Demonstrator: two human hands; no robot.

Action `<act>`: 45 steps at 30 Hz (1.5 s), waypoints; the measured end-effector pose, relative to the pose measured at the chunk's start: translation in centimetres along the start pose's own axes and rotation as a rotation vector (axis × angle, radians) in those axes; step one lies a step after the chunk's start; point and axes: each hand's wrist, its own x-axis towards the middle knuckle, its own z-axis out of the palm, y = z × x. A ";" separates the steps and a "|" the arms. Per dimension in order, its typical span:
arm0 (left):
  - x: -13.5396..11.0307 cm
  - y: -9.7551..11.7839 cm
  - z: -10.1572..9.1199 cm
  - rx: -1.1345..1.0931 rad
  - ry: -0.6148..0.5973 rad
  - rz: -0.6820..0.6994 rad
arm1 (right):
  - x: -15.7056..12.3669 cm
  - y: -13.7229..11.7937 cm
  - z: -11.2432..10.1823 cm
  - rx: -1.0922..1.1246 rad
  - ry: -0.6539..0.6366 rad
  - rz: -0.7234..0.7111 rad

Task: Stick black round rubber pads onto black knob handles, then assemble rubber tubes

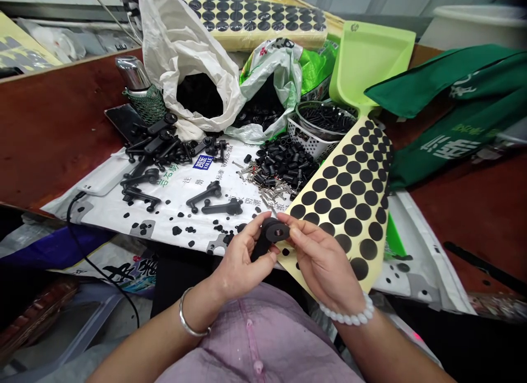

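Note:
Close to my body, my left hand (pixel 242 262) is closed round a black plastic crank-like arm (pixel 260 247). Its round flat end, with a threaded hole in the middle, faces up and to the right. The thumb and fingers of my right hand (pixel 325 262) pinch the edge of that round end; whether something small is also between them I cannot make out. Just beyond my hands, two similar black arms (pixel 222 207) lie on the white sheet (pixel 173 199). Under my right wrist runs a yellow sheet of round black stickers (pixel 353 194).
Black arms (pixel 154 147) are heaped at the left. Black sleeves (pixel 288 161) and small metal pieces (pixel 274 192) lie in the middle. Behind stand a white sack (pixel 164 37), a plastic bag (pixel 288 70) of black parts, a bowl of screws (pixel 325 118) and a green dustpan (pixel 374 54).

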 end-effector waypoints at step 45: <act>0.3 -1.4 -0.5 0.135 0.058 0.007 | 0.7 1.4 0.4 -0.029 0.021 -0.112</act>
